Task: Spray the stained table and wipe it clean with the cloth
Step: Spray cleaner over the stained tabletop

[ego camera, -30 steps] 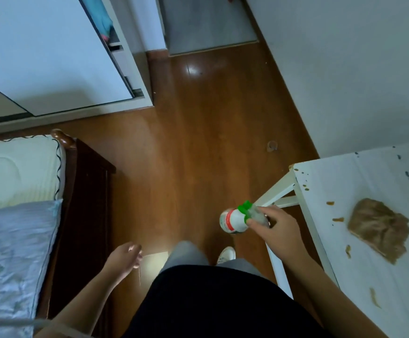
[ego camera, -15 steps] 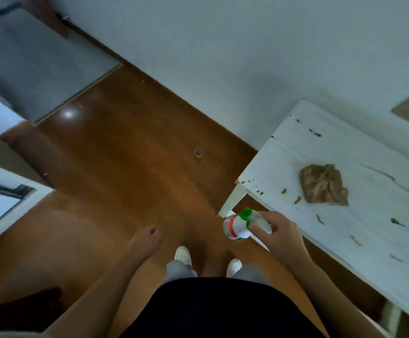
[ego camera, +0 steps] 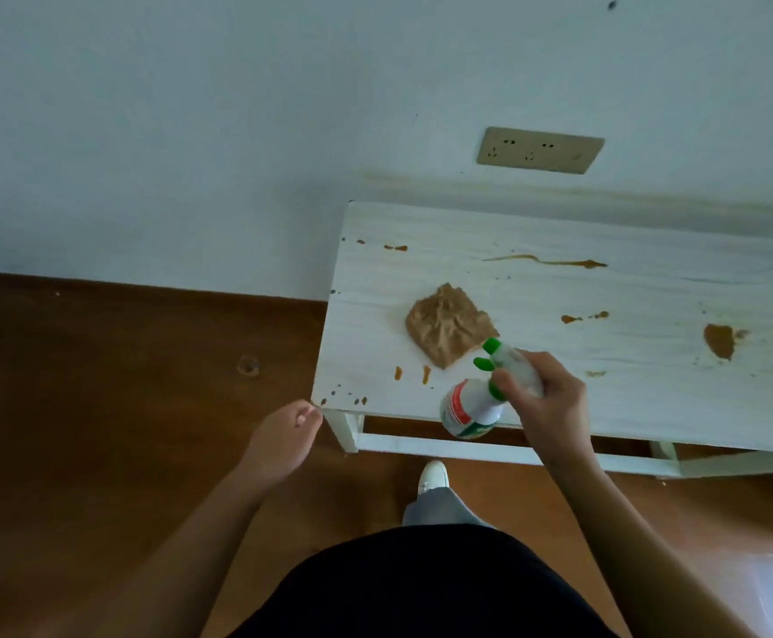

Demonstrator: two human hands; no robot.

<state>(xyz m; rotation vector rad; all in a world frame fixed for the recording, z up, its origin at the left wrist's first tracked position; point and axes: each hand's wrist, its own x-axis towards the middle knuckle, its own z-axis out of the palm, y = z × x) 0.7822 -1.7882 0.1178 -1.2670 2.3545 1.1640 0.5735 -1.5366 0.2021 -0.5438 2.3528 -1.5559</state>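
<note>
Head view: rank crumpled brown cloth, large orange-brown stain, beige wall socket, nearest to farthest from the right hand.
1. Crumpled brown cloth, just ahead-left of the right hand.
2. Large orange-brown stain, farther off to the right.
3. Beige wall socket, farthest back, above.

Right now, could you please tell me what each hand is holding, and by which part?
The right hand holds the spray bottle, its grip around the neck behind the green trigger. The left hand, loosely curled by the table, holds nothing.

Single head camera, close above, facing steeply down: table [ego camera: 651, 407], wall [ego camera: 191, 131] beyond, floor [ego camera: 99, 407] left.
</note>
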